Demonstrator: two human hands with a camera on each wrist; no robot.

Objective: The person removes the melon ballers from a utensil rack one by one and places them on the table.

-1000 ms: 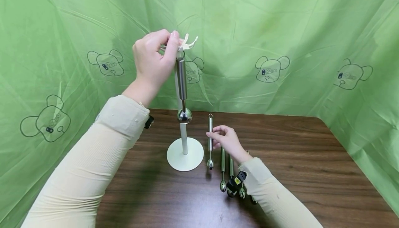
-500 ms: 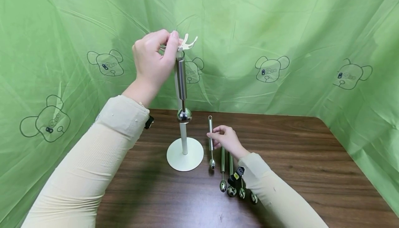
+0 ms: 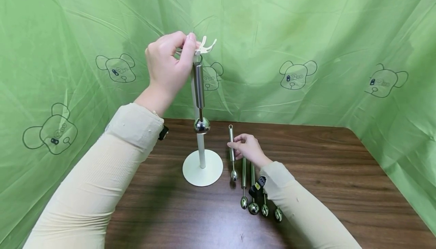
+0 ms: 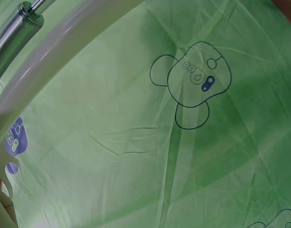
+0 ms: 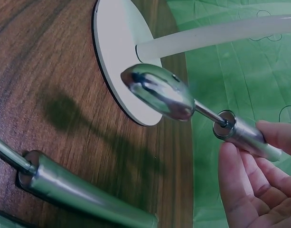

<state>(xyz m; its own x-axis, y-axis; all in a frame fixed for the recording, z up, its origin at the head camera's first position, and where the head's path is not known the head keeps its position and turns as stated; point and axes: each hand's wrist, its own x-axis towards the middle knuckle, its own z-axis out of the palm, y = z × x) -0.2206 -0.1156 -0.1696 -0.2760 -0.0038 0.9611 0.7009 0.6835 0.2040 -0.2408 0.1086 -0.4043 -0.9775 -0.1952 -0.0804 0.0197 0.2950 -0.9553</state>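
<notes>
My left hand point(image 3: 170, 59) holds the top of a white stand point(image 3: 202, 175), beside its curved hooks point(image 3: 206, 46). From the hooks hangs a steel melon baller point(image 3: 199, 86), its round scoop pointing down. My right hand point(image 3: 250, 148) pinches the handle of a second melon baller point(image 3: 231, 143) between thumb and fingers, ring end up, right of the stand. In the right wrist view this one's oval scoop point(image 5: 159, 90) is in the air above the table, its shadow below. Only a sliver of my left fingers point(image 4: 4, 206) shows in the left wrist view.
Several more melon ballers point(image 3: 244, 181) lie side by side on the brown wooden table point(image 3: 323, 188), partly under my right forearm. Green cloth point(image 3: 252, 25) with bear drawings surrounds the table at the back and sides.
The right hand's melon baller has tilted, its scoop shifting slightly right and up. My right forearm has moved up a little, uncovering more scoops on the table. The left hand stays put.
</notes>
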